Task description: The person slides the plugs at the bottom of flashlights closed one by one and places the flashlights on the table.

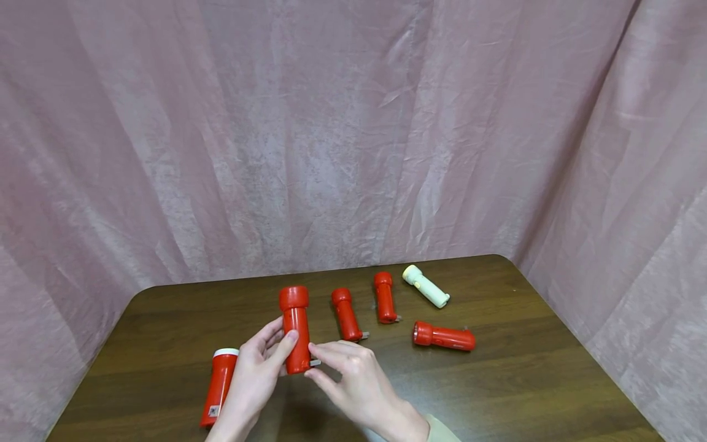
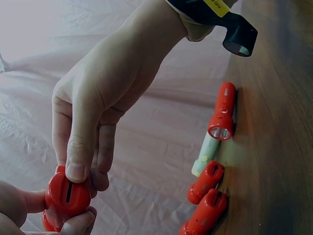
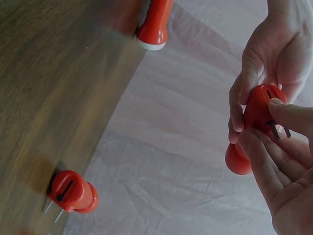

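We grip the red plug-in flashlight (image 1: 299, 320) above the table (image 1: 513, 393), nearer its left edge, left hand (image 1: 258, 363) fingers wrapped round the body; our right hand (image 1: 359, 377) pinches the base beside extended prongs (image 1: 315, 363).

Soft, fairly even light fills the head view, leaving pale highlights along the pink velvety curtain (image 1: 331, 135) and a whitish sheen on the brown wood-grain surface (image 1: 525, 368). A dark, soft-edged shadow lies below the held red flashlight (image 1: 299, 325). Both wrist views look dimmer; in the left one the curtain bleaches toward white at upper left. The right one is hazy, with a blurred red patch near the white-rimmed red flashlight (image 3: 156, 22).
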`<state>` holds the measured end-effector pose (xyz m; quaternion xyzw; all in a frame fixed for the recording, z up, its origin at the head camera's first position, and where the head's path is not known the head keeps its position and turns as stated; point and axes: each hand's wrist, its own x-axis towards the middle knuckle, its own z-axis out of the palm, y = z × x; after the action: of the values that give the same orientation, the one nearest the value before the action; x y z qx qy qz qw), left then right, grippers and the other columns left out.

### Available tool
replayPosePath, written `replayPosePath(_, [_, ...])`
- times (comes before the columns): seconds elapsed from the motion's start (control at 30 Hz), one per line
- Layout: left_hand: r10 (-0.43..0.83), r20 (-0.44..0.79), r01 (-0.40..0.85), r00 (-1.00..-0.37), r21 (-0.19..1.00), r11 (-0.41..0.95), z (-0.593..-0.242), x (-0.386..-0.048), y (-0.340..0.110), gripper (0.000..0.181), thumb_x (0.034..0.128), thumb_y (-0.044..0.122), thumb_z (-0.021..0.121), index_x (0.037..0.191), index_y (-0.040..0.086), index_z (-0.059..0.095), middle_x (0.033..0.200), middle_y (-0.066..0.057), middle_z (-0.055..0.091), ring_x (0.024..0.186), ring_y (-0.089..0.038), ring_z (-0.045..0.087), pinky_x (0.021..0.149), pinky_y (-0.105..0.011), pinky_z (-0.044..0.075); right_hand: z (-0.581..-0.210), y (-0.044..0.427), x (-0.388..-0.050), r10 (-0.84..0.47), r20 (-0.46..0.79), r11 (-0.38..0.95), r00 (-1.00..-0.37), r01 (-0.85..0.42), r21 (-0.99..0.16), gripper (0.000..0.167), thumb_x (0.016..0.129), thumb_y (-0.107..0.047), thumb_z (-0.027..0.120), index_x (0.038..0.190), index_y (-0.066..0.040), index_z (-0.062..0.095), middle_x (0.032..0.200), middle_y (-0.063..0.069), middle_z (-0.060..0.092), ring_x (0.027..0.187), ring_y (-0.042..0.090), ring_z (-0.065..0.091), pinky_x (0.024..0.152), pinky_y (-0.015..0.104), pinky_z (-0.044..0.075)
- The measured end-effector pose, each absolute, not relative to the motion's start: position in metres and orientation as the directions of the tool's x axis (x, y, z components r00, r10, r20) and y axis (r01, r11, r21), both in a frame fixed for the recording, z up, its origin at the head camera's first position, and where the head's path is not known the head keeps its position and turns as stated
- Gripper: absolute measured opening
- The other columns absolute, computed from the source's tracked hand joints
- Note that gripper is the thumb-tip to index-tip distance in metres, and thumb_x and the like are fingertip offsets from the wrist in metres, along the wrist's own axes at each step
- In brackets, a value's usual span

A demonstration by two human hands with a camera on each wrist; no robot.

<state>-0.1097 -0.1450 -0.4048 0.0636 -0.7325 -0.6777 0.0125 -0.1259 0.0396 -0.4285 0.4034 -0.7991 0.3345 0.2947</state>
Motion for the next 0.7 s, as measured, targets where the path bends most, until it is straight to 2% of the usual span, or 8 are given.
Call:
replayPosePath(0.2, [-0.117, -0.069, -0.077, -0.991, 0.995, 0.068, -0.4051, -0.1096, -0.1444, 0.057, 0.1037, 0.019, 0.067, 0.154, 0.000, 0.048, 0.144, -0.029, 0.061, 0.098, -0.008, 0.075, 0.075, -0.022, 0.064, -0.4301, 0.0392, -0.1266, -0.451, 0.750, 0.447, -0.484, -0.850, -0.279, 0.038, 0.080, -0.015, 0.092, 0.115, -0.004, 0.080, 0.104, 0.004, 0.084, 0.092, 0.012, 0.079, 0.086, 0.020, 0.062])
replayPosePath(0.43, [-0.123, -0.072, -0.081, -0.990, 0.994, 0.073, -0.4059, -0.1098, -0.1445, 0.058, 0.1038, 0.020, 0.067, 0.154, 0.000, 0.047, 0.145, -0.029, 0.060, 0.104, -0.017, 0.074, 0.074, -0.023, 0.063, -0.4321, 0.0381, -0.1265, -0.442, 0.751, 0.451, -0.491, -0.845, -0.288, 0.039, 0.079, -0.015, 0.092, 0.115, -0.005, 0.080, 0.104, 0.003, 0.084, 0.092, 0.012, 0.079, 0.086, 0.020, 0.062])
replayPosePath(0.7, [-0.118, -0.062, -0.072, -0.991, 0.994, 0.082, -0.4070, -0.1110, -0.1451, 0.059, 0.1040, 0.022, 0.067, 0.155, -0.001, 0.046, 0.145, -0.029, 0.060, 0.108, -0.022, 0.073, 0.073, -0.023, 0.064, -0.4326, 0.0372, -0.1260, -0.433, 0.749, 0.455, -0.501, -0.839, -0.298, 0.039, 0.079, -0.015, 0.092, 0.115, -0.005, 0.081, 0.103, 0.003, 0.084, 0.091, 0.012, 0.079, 0.085, 0.020, 0.063])
